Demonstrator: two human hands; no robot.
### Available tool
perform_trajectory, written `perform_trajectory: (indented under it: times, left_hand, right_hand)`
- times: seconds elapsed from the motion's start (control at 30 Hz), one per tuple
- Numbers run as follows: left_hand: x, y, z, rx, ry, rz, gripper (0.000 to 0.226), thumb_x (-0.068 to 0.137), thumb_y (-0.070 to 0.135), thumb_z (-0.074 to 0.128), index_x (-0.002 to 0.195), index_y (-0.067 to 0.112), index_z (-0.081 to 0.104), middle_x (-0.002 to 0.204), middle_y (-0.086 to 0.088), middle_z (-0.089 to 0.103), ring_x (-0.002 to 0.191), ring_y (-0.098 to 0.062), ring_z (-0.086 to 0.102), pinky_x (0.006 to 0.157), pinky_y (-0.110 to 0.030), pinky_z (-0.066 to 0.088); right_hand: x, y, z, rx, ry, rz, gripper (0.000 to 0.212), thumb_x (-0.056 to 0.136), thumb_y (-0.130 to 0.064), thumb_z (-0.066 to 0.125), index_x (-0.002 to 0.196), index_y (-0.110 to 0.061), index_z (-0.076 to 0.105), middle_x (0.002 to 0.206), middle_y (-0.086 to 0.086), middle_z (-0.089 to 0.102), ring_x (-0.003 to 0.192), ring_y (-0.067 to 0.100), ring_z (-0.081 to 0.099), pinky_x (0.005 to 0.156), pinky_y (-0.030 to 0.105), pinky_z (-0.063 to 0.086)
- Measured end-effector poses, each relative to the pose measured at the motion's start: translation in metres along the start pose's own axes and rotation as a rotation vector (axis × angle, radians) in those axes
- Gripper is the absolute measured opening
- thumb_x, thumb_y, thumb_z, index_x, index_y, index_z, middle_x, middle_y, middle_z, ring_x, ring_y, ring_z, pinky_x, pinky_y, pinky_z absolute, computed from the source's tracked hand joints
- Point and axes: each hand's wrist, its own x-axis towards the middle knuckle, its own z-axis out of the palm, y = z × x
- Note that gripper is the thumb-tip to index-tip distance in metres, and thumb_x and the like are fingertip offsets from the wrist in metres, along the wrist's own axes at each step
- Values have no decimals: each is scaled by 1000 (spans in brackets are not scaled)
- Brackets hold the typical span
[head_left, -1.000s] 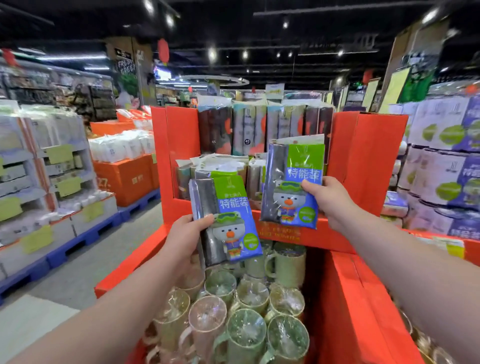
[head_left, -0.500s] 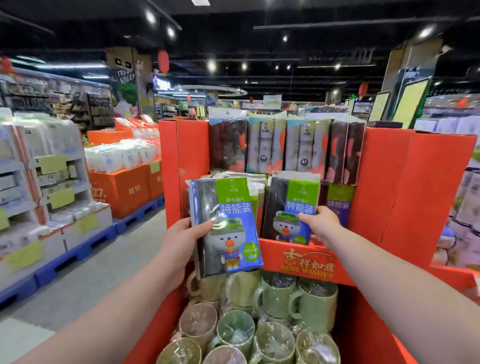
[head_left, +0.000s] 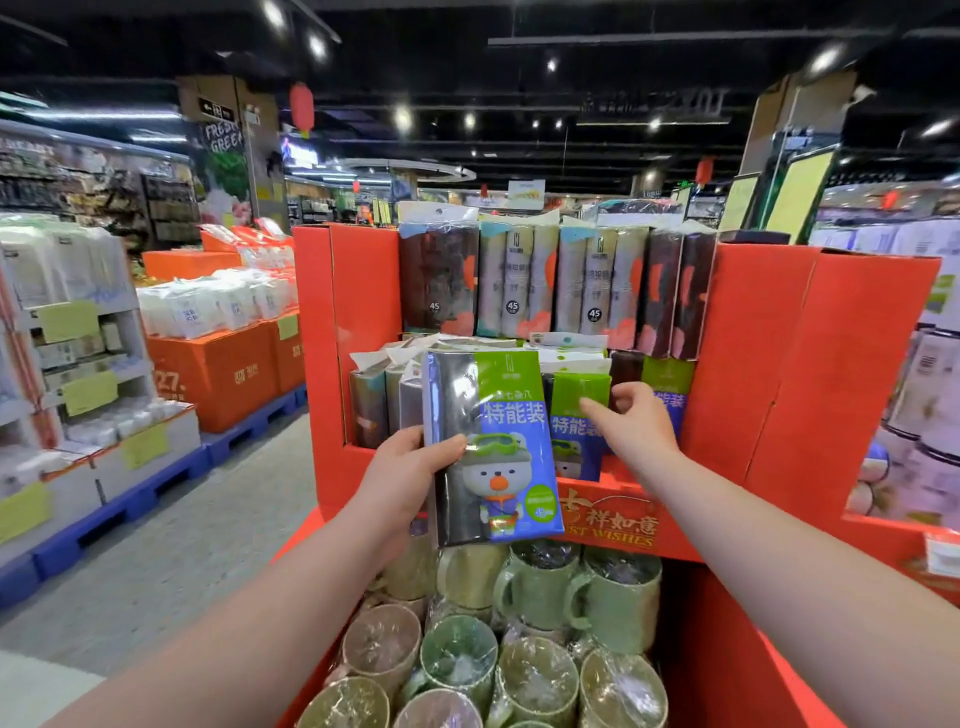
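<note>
Standing right next to them at the red display stand (head_left: 753, 364): the left hand (head_left: 400, 478) grips a bear pack (head_left: 493, 447) by its left edge, thumb across the front. It holds the pack upright in the air, just in front of the stand's middle shelf. The right hand (head_left: 634, 426) is on a second pack (head_left: 574, 431) (same bear print) that stands in that shelf row. Its thumb is on the front and its fingers (head_left: 631, 397) curl at the right edge, pinching it. Taller packs (head_left: 514, 280) line the tier above, and wrapped green mugs (head_left: 613, 597) fill the bin below both arms.
</note>
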Motion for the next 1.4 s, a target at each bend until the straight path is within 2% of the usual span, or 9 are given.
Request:
perform_trajectory:
  times: [0.17, 0.27, 0.4, 0.57, 0.73, 0.83, 1.0, 1.13, 1.4]
  left_hand:
    - [-1, 14, 37, -40, -105, 30, 12, 91, 10, 61, 102, 8, 65, 83, -3, 71, 57, -4, 66, 48, -16, 48]
    - [8, 19, 48, 166, -109, 210, 33, 91, 17, 64, 123, 14, 58, 119, -3, 65, 92, -11, 64, 75, -24, 50]
    - [29, 25, 33, 904, 142, 624, 58, 88, 32, 64, 141, 18, 44, 145, -2, 42, 135, -23, 36, 111, -41, 30]
    - [56, 22, 13, 1420, 54, 522, 68, 92, 45, 54, 150, 25, 24, 161, 1, 14, 149, -24, 4, 118, -46, 11]
    - [63, 14, 5, 1436, -20, 495, 73, 91, 40, 57, 152, 25, 19, 160, 4, 17, 149, -22, 6, 119, -48, 12]
    - [62, 13, 5, 1441, -21, 512, 73, 91, 39, 56, 152, 25, 18, 160, 4, 16, 149, -22, 5, 120, -48, 11]
    - [62, 12, 6, 1442, -25, 503, 74, 92, 37, 55, 153, 25, 15, 161, 5, 13, 149, -22, 3, 119, -48, 8]
    - [62, 12, 7, 1434, -25, 505, 73, 93, 37, 54, 153, 26, 13, 161, 6, 11, 149, -21, 2, 119, -47, 7]
    - [63, 12, 3, 1433, -52, 511, 74, 93, 36, 53, 153, 28, 10, 161, 6, 9, 149, -21, 1, 120, -48, 7]
  right_hand:
    - [-34, -25, -35, 245, -737, 45, 5, 95, -21, 57, 98, -22, 60, 88, -4, 69, 72, 10, 62, 61, 23, 48]
    - [-22, -17, -45, 310, -650, -18, 15, 92, -7, 59, 103, -17, 62, 93, 1, 72, 74, 12, 68, 62, 25, 53]
    - [1, -1, -48, 304, -430, -5, 37, 88, -14, 66, 123, -6, 55, 109, 12, 70, 87, 25, 65, 69, 33, 43]
    - [10, 13, -27, 253, -211, 58, 37, 86, -11, 69, 118, -8, 50, 108, 8, 64, 75, 12, 60, 45, 11, 43]
    - [2, 24, 1, 7, -258, 80, 38, 80, -18, 77, 111, -15, 54, 108, 5, 64, 89, 20, 60, 64, 25, 47]
    - [5, 19, 2, -257, -237, 104, 61, 73, -32, 81, 117, -8, 47, 109, 7, 60, 99, 25, 61, 81, 33, 50]
    - [8, 5, -4, -401, -360, 231, 35, 75, -31, 79, 83, -10, 52, 64, 8, 59, 47, 16, 55, 47, 24, 44]
    - [9, -8, -6, -534, -359, 145, 29, 75, -30, 77, 75, -8, 57, 66, 9, 66, 60, 23, 63, 62, 33, 55]
    - [17, -18, -8, -663, -419, 130, 35, 76, -34, 78, 78, -9, 54, 60, 8, 66, 51, 17, 60, 71, 35, 57]
